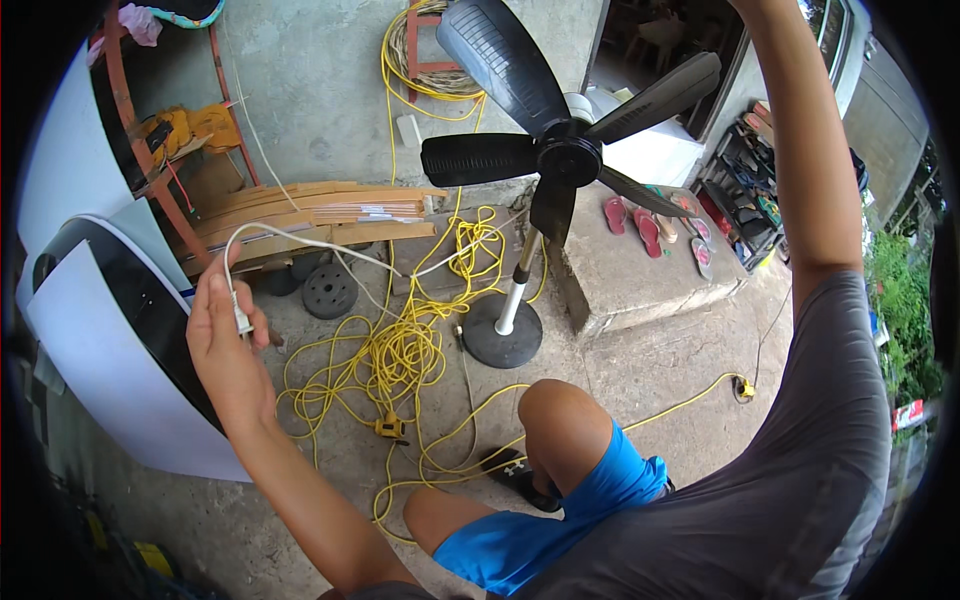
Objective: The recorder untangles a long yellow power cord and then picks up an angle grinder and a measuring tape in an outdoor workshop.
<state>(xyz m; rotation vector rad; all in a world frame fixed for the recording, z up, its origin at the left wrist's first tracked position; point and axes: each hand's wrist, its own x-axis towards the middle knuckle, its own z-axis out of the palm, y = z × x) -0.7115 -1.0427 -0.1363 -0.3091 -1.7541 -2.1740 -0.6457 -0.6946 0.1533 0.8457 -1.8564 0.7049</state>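
My left hand (pixel 222 345) is closed around a white electric plug (pixel 242 320) at the left. The plug's white cord (pixel 300 238) loops up from it and runs right toward the fan's pole. Ahead of me stands a stand fan (pixel 569 158) with bare black blades and no guard. Its pole is silver and white, on a round black base (pixel 503 332). My right forearm (pixel 790 110) reaches up past the top edge, so my right hand is out of the picture.
A tangled yellow extension cord (pixel 390 355) covers the floor beside the fan, with a yellow socket box (pixel 390 426). A concrete step (pixel 620 270) holds several slippers (pixel 647 230). Wooden planks (pixel 310 207) lie by the wall. A white-and-black panel (pixel 130 350) stands left.
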